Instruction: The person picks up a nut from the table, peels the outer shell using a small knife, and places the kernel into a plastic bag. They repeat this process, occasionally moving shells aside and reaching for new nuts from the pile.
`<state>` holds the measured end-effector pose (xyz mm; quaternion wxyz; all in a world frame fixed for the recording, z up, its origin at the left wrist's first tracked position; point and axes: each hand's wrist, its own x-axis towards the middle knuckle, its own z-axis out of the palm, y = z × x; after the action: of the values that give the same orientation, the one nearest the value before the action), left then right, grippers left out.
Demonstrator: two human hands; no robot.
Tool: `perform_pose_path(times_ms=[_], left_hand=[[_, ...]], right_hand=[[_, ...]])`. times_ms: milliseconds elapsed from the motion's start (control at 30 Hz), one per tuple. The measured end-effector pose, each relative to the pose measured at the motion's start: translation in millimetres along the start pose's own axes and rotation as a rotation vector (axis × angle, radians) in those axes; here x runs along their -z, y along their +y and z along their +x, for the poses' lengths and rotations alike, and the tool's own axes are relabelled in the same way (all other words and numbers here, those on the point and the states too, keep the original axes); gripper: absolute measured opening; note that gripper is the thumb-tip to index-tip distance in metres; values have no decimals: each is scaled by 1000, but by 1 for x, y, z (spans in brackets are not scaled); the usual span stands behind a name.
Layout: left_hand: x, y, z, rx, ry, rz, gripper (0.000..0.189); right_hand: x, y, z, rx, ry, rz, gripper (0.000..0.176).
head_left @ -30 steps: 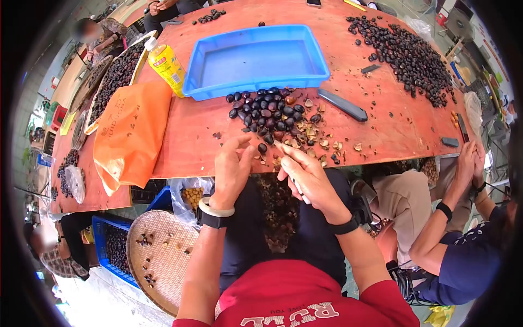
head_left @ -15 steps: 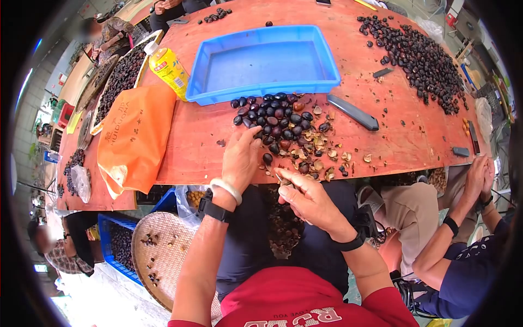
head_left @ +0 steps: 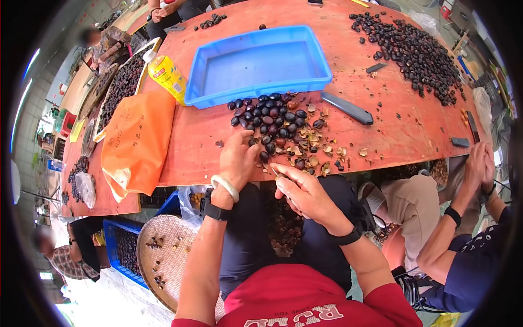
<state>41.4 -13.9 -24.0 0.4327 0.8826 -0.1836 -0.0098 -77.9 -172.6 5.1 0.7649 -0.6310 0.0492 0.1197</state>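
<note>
My left hand [head_left: 237, 158] reaches to the near-left edge of a pile of dark, glossy nuts [head_left: 267, 119], its fingers curved and apart at the nuts. I cannot see any nut held in it. My right hand [head_left: 308, 195] is closed around a small thin-bladed tool [head_left: 277, 173], mostly covered by the fingers, by the table's front edge. Broken pale-brown shells [head_left: 311, 160] lie on the table just beyond that hand. A single nut [head_left: 264, 157] sits between the two hands.
A blue tray [head_left: 259, 91] stands behind the pile, beside a yellow bottle [head_left: 166, 75] and an orange bag [head_left: 133, 144]. A dark grey long-handled object [head_left: 347, 108] lies right of the pile. Another large nut heap [head_left: 419, 60] is at far right. A co-worker's hands [head_left: 478, 166] are at right.
The view has shifted slightly, so the table and tray appear a little farther left. My left fingers have drawn back slightly from the pile. My right hand stays near the table edge, still gripping the tool.
</note>
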Motion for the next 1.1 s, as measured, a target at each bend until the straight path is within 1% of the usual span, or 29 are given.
perform_pose_path(times_ms=[33, 67, 133, 167, 233, 267, 300, 367, 433, 467, 600, 633, 700, 800, 867, 1033, 1100], left_hand=[[1, 3, -1, 163, -33, -162, 27], [2, 6, -2, 149, -44, -167, 27], [4, 11, -2, 265, -67, -248, 29], [4, 9, -3, 249, -74, -252, 29], [3, 3, -9, 143, 11, -427, 25], [3, 0, -15, 121, -23, -518, 27], [7, 7, -23, 126, -19, -520, 27], [14, 22, -37, 274, -94, -849, 29], [17, 19, -46, 278, -72, -853, 31], [18, 20, -51, 274, -50, -909, 31], [15, 20, -59, 242, 4, -1062, 30], [15, 19, -60, 249, 4, -1061, 30], [17, 16, -60, 240, -67, -1051, 32], [18, 13, -61, 243, -89, -1078, 30], [19, 15, -61, 257, -87, -1092, 29], [17, 15, -61, 272, -86, -1076, 28], [16, 14, -62, 242, -93, -1081, 28]], right_hand=[[-1, 0, 0, -7, -4, 29, 45], [-1, 0, -1, -13, -1, 58, 44], [0, 1, -1, 10, 14, 56, 45], [0, 2, 0, 26, 1, 55, 45], [0, 2, 1, 58, 1, 15, 45], [0, 1, 0, 78, -7, 75, 44], [0, 1, -1, 93, -16, 137, 44], [0, -2, -2, 68, -21, 141, 43], [-1, -1, -2, 120, -70, 78, 44], [-2, 1, -1, 144, -86, 52, 44], [-7, 4, 1, 183, -98, -6, 44], [-7, 5, 1, 183, -105, -32, 45], [-7, 5, 2, 182, -111, -57, 45], [-8, 5, 2, 206, -120, -97, 45], [-8, 3, 3, 222, -120, -162, 45], [-9, 4, 4, 227, -98, -171, 46], [-9, 6, 4, 228, -94, -174, 45]])
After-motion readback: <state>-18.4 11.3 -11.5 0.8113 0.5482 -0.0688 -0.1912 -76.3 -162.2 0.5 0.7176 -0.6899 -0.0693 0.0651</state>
